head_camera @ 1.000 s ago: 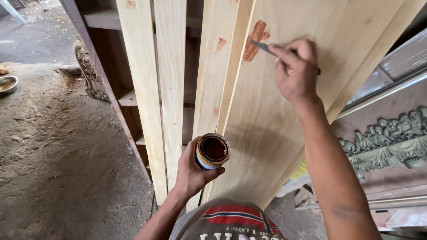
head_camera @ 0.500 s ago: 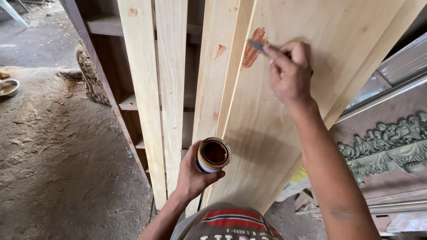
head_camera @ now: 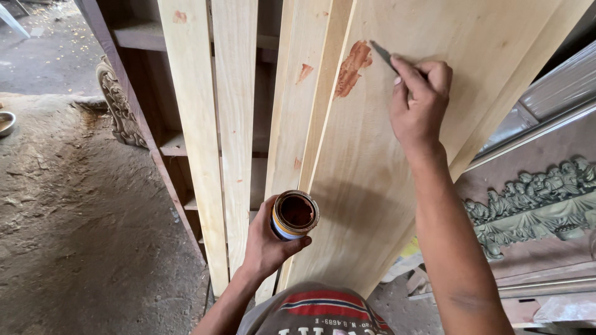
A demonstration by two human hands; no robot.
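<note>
Nearest, at 6 o'clock: left hand (head_camera: 268, 245) wrapped around a small open tin (head_camera: 294, 214) of reddish-brown filler. Farther, at 1 o'clock: right hand (head_camera: 420, 105) pinching a thin blade (head_camera: 383, 56), tip now lifted off just right of the brown patch (head_camera: 352, 68) on the pale plank (head_camera: 385, 155), rather than on it as half a second ago. Patch apparently spread; a pause between strokes, likely.

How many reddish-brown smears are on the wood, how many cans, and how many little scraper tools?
Reddish-brown smears: 4 (one big on the wide board, three small at)
Open can, in the left hand: 1
Scraper tool, in the right hand: 1
Total: 6
</note>
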